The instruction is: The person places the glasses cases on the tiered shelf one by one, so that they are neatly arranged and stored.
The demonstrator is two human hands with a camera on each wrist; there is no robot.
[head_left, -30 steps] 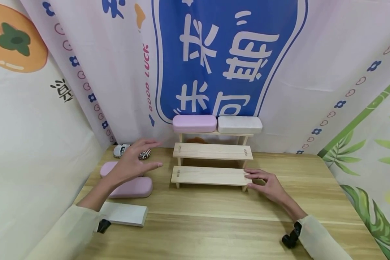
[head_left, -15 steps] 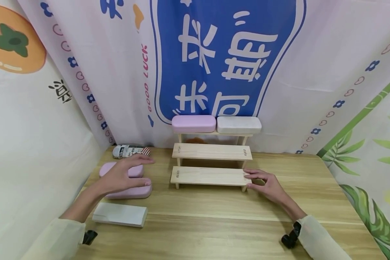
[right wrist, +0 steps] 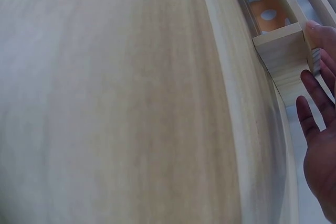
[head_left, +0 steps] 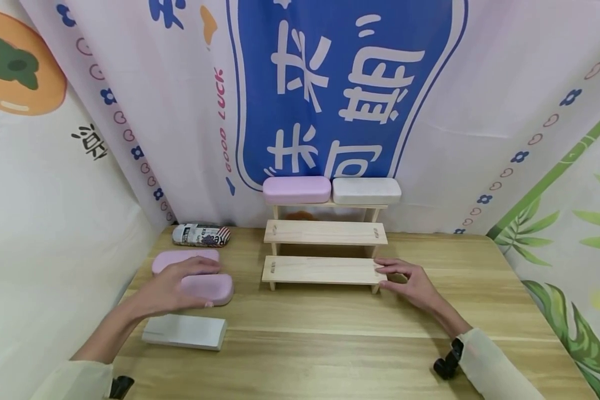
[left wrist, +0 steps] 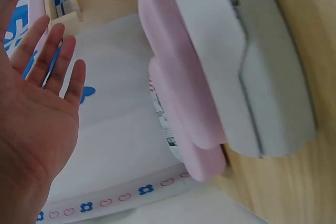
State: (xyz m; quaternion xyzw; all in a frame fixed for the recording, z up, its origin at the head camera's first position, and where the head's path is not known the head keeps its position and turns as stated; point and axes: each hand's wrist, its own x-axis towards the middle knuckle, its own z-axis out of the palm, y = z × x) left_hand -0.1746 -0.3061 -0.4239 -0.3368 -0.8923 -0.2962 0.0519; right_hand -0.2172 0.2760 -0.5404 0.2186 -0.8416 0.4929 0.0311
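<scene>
In the head view my left hand (head_left: 170, 288) hovers above two pink glasses cases, its fingers spread and loosely bent. The nearer pink case (head_left: 214, 288) lies partly behind the hand; the other pink case (head_left: 182, 258) is just beyond. A white glasses case (head_left: 185, 331) lies closer to me. The left wrist view shows the palm of that hand holding nothing, apart from the cases. At the right end of a three-step wooden display rack (head_left: 320, 270), my right hand (head_left: 414, 283) pinches the lowest board between thumb and fingers.
On the rack's top step sit a pink case (head_left: 296, 190) and a white case (head_left: 366, 191) side by side. A printed cylindrical container (head_left: 201, 235) lies at the table's back left. Printed cloth (head_left: 460, 111) hangs behind the wooden table (head_left: 330, 350).
My left hand has moved left and toward me, from beside the rack to over the pink cases, uncovering the printed container. The right hand has kept its hold on the rack.
</scene>
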